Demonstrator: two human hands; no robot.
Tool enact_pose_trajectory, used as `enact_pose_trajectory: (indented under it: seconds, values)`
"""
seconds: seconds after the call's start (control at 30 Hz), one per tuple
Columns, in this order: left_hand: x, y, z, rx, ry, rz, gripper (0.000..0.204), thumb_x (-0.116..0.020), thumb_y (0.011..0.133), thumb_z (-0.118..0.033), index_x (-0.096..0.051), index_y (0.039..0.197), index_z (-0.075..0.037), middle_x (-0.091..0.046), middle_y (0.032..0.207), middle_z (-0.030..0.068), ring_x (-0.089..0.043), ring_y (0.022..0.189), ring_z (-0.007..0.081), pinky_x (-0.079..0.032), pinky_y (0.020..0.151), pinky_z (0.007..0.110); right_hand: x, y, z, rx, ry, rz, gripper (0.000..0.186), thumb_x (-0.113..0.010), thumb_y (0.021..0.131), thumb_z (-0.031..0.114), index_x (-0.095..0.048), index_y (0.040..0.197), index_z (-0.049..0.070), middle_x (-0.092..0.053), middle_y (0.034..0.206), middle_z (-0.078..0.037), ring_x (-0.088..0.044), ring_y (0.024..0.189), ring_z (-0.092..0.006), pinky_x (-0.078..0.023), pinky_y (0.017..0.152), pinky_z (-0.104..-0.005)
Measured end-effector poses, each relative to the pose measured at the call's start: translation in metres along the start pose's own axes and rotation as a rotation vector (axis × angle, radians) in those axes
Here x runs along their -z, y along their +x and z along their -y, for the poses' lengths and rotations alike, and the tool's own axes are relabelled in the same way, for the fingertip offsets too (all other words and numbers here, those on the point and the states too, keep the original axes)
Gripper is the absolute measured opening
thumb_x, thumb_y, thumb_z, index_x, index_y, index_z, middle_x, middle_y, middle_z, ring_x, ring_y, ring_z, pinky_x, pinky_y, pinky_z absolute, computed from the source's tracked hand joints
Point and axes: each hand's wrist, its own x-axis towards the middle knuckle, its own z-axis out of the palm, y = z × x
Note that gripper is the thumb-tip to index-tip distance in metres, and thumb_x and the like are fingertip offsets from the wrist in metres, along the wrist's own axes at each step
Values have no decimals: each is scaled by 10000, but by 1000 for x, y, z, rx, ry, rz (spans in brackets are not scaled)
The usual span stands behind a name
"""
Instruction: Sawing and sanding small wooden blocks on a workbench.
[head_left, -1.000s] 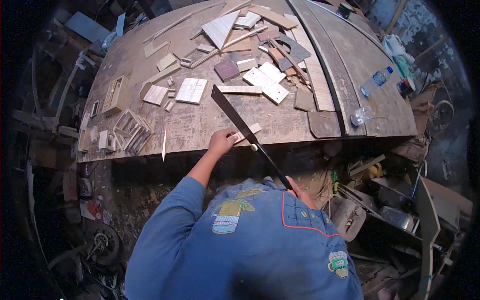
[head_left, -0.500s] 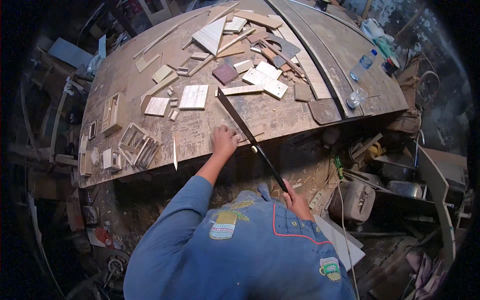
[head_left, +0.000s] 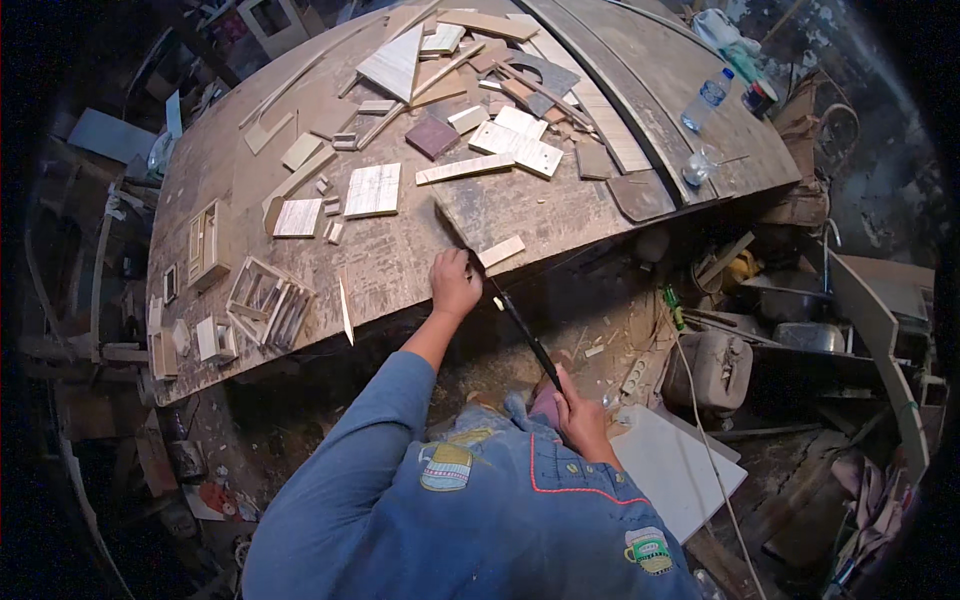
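Note:
My right hand (head_left: 578, 415) is closed on the lower end of a long black tool (head_left: 528, 340), a narrow dark blade slanting up-left to the bench, with a pale fitting along it. My left hand (head_left: 456, 282) is curled at the bench's front edge with its fingers on the blade; what lies under the fingertips is partly hidden. Just right of the blade rests a small pale wood strip (head_left: 503, 251). Farther back lie a square board (head_left: 372, 189) and a longer pale strip (head_left: 465, 169).
The wooden bench (head_left: 575, 215) carries scattered offcuts, small box frames (head_left: 270, 302) at left and a water bottle (head_left: 707, 101) at back right. Below at right are a plastic jerrycan (head_left: 712, 372), metal basins (head_left: 808, 338), a cable and a white board (head_left: 685, 470).
My left hand has moved from the small strip onto the blade. My right hand and the tool's lower end have shifted lower and slightly left. The view has turned, so the bench sits differently.

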Motion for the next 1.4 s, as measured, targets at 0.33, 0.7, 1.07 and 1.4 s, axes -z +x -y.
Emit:
enact_pose_trajectory:
  seconds: [0.33,0.7,1.07,1.4]
  values:
    - [4,2,-4,-16,-66,8,189,-663,717,-125,-609,886,-62,-581,948,116,-539,931,336,-438,815,439,-20,-6,8,-67,108,-21,567,-565,923,255,-358,1449,297,-634,724,-216,-621,647,-425,-486,584,-518]
    - [-1,0,1,18,91,45,224,-643,722,-108,-565,929,-71,-548,988,106,-512,980,311,-375,815,444,-23,0,13,-115,-67,40,572,-582,914,227,-366,1443,247,-625,721,-218,-615,639,-417,-471,562,-521]
    - [-1,4,3,8,121,-7,241,-670,704,-137,-567,919,-96,-548,948,89,-512,961,300,-362,810,430,-26,6,29,-200,32,88,558,-564,920,239,-360,1440,255,-649,836,-250,-630,726,-453,-494,621,-523]
    - [1,6,1,-28,29,-5,232,-659,688,-116,-585,908,-106,-560,962,76,-522,957,294,-372,800,429,-45,48,22,-71,-2,11,557,-580,916,220,-367,1430,245,-649,792,-246,-630,703,-450,-494,602,-522]
